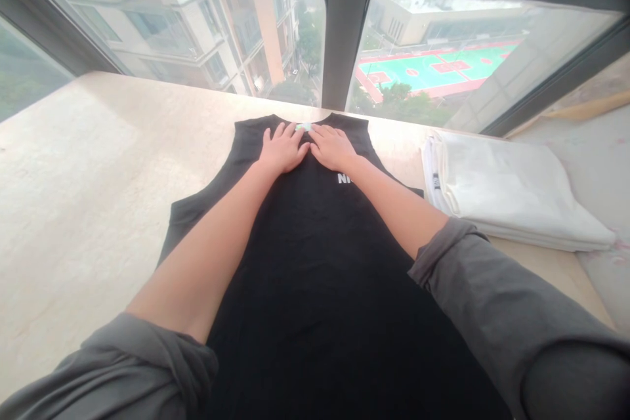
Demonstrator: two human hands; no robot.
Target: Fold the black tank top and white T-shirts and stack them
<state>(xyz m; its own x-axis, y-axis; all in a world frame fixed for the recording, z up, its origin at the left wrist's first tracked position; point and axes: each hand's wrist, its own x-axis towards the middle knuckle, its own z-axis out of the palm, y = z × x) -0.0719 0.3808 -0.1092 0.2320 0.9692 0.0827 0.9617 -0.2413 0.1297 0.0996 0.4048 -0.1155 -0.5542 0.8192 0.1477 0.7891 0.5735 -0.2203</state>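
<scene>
A black sleeveless top [315, 275] lies spread out, its neckline toward the window and its lower part running off the bottom of the view. White lettering [343, 178] on its chest is partly covered by my right forearm. My left hand [284, 149] lies flat on the cloth just below the neckline, fingers spread. Beside it, my right hand [332, 146] also rests flat there, with the thumbs close together. Between the fingertips of both hands shows a small pale label [304, 126] at the collar.
The top lies on a pale stone sill [73, 210]. To the right sits a folded white cloth [512, 184], close to the top's armhole edge. Window panes with a dark frame post [339, 39] bound the far side; buildings and a sports court show outside.
</scene>
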